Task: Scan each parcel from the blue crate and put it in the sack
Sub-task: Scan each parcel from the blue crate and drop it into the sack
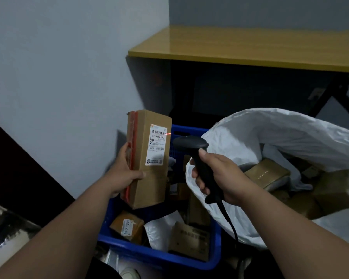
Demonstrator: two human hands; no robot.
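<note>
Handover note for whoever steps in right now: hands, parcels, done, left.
Left hand grips a tall cardboard parcel upright above the blue crate, label facing the scanner.
Right hand grips the black scanner; its red line touches the label's right edge by the barcode.
White sack, right of the crate, is open and already holds several boxes.
Left: confirm the scan, drop this parcel in the sack, then work through the parcels in the crate.

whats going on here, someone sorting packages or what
A person is scanning parcels. The left hand holds a tall cardboard box upright above the blue crate, and the right hand aims a black corded scanner at it; a red line falls across its label. More parcels wait in the crate, and several already lie in the white sack.
</note>
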